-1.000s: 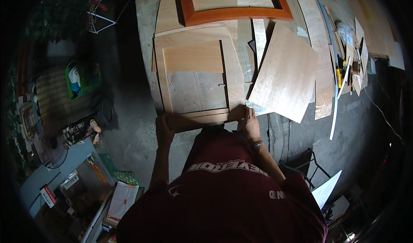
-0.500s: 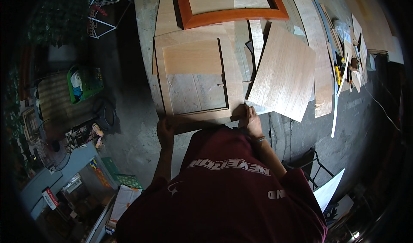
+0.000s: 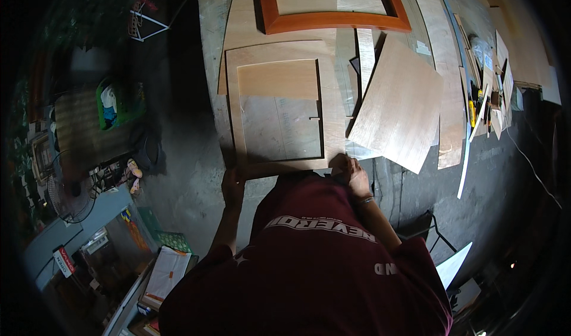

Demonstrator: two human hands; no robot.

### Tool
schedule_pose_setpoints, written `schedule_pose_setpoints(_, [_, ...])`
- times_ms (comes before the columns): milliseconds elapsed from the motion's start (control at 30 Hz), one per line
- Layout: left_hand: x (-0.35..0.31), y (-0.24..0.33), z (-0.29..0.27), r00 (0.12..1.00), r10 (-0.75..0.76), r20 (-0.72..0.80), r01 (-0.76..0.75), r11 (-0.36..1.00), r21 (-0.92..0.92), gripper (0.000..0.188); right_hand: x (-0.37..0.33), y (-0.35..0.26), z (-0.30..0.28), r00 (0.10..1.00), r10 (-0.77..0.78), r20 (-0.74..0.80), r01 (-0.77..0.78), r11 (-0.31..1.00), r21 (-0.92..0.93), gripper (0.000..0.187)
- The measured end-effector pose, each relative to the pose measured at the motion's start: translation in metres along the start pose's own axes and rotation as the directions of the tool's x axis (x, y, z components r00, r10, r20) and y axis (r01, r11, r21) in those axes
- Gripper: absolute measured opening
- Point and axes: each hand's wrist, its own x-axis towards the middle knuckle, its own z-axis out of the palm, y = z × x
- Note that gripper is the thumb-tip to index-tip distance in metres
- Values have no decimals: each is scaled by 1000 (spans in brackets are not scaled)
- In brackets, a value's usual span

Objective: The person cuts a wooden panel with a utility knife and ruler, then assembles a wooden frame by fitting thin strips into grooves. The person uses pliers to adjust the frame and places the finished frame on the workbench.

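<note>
A pale, unpainted wooden frame (image 3: pixel 334 113) lies in front of me at the near end of the work table, with a rectangular opening in its middle. My left hand (image 3: pixel 232 187) grips its near left corner, the fingers partly hidden by shadow. At the near right corner my right hand (image 3: pixel 352 174) is closed on the frame as well. Through the opening show a strip of plywood and the grey tabletop. Right of the frame rests a light plywood panel (image 3: pixel 401 107), set at a slant. Beyond it, an orange-brown frame (image 3: pixel 339 21) overlies more sheets.
Long plywood strips (image 3: pixel 450 134) run along the table's right side, beside a cluster of offcuts and tools with yellow handles (image 3: pixel 473 113). To the left stand a green basket (image 3: pixel 124 107), a fan (image 3: pixel 71 187) and a white rack (image 3: pixel 156 15). A cable (image 3: pixel 535 172) trails across the floor at right.
The near edge of the pale frame has come down flatter, its near side face no longer showing as much. Both hands stay on its corners. The whole view has shifted slightly.
</note>
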Motion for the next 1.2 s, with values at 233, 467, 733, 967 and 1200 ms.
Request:
schedule_pose_setpoints(233, [-7, 4, 3, 998, 7, -68, -2, 997, 81, 29, 0, 2, 2, 976, -141, -166, 138, 990, -27, 38])
schedule_pose_setpoints(467, [-9, 5, 8, 993, 31, -118, -22, 997, 75, 27, 8, 0, -4, 996, -54, -66, 54, 999, -8, 27])
schedule_pose_setpoints(733, [-11, 15, 11, 989, 29, -145, -8, 989, 149, 27, 6, 4, -2, 994, -88, -60, 83, 994, -77, 29])
schedule_pose_setpoints(967, [-16, 17, 16, 984, 3, -180, 20, 991, 129, 25, 7, 4, -3, 994, -89, -58, 84, 994, -74, 33])
schedule_pose_setpoints(1200, [-17, 5, 20, 984, -25, -176, 40, 996, 84, 24, 9, 16, 6, 997, -76, -1, 75, 986, -146, 40])
